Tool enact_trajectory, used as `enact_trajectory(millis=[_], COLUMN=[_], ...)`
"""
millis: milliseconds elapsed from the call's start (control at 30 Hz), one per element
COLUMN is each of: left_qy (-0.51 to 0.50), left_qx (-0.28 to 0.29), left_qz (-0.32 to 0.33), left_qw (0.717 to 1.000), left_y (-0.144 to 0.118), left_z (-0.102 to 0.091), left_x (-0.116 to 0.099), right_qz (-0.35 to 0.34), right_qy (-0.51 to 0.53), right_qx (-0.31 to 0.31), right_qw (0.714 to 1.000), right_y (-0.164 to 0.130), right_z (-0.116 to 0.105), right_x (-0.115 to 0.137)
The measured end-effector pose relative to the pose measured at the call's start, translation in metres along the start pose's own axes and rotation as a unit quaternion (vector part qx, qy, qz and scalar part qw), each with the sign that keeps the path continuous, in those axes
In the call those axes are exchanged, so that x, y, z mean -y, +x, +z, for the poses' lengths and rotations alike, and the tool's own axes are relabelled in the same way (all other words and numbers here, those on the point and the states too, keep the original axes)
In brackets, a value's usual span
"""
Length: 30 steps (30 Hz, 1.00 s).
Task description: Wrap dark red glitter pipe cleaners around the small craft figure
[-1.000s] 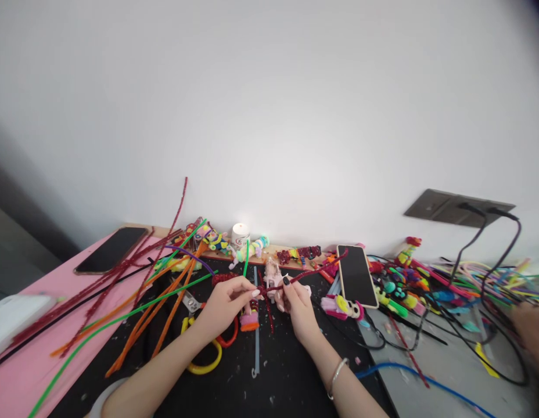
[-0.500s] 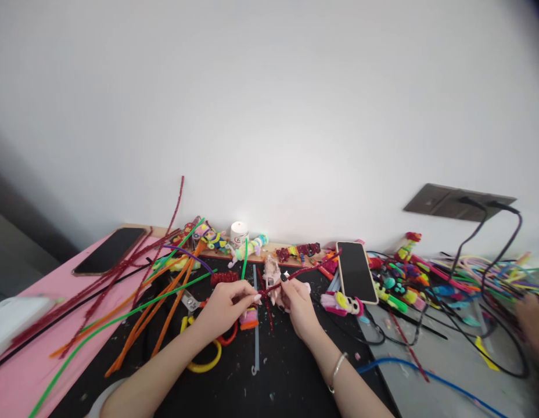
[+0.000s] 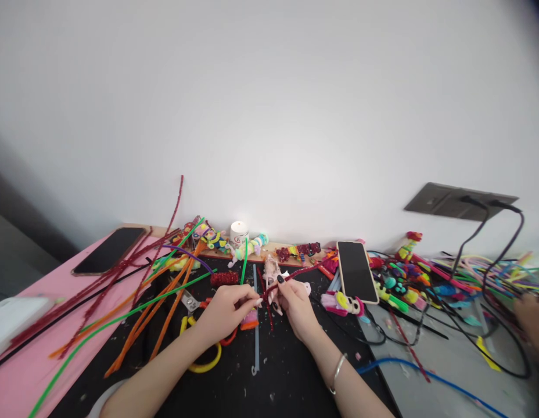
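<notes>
Both of my hands meet over the black mat (image 3: 287, 371), pinching a glittery dark red pipe cleaner (image 3: 302, 271). My left hand (image 3: 229, 305) is closed, thumb and forefinger at the pipe cleaner's near end. My right hand (image 3: 295, 305) grips it further along, and its free end points up to the right. Just beyond my fingers lies a pale pink figure or clip (image 3: 272, 267), partly hidden. Under my left hand is a small pink and orange piece (image 3: 251, 320). A red glittery coil (image 3: 225, 278) lies behind that hand. Scissors with yellow handles (image 3: 208, 360) lie partly beneath my left forearm.
At left, orange pipe cleaners (image 3: 165, 316) and a long green one (image 3: 104, 325) cross a pink surface (image 3: 43, 290) with a black phone (image 3: 110, 251). A white phone (image 3: 357, 271) leans at right near pipe-cleaner dolls (image 3: 341, 303) and cables. Another person's hand (image 3: 531, 319) shows at the right edge.
My right fingers have shifted slightly left along the red pipe cleaner, and its free end has dropped a little. My left hand has barely moved.
</notes>
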<state>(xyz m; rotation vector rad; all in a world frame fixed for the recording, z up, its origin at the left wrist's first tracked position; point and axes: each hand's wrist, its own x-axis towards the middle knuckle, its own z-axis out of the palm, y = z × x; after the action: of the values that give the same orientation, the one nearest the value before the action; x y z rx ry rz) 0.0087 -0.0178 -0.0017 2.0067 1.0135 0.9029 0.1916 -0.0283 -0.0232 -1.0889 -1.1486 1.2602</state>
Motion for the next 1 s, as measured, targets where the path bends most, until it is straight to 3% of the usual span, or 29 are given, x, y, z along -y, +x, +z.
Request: enact_trajectory(millis=[567,1000], left_qy=[0.049,0.056], left_qx=[0.018,0.013], left_qz=[0.043,0.036], left_qw=[0.998,0.998], left_y=[-0.0037,-0.0029], left_z=[0.0007,0.0014], left_x=[0.0022,0.0026], right_qz=[0.019,0.007], right_qy=[0.041,0.060], right_qx=[0.028,0.051], right_qw=[0.999,0.997], right_y=[0.0000,-0.0007], right_z=[-0.0030,-0.0030], right_x=[-0.0046,-0.0043])
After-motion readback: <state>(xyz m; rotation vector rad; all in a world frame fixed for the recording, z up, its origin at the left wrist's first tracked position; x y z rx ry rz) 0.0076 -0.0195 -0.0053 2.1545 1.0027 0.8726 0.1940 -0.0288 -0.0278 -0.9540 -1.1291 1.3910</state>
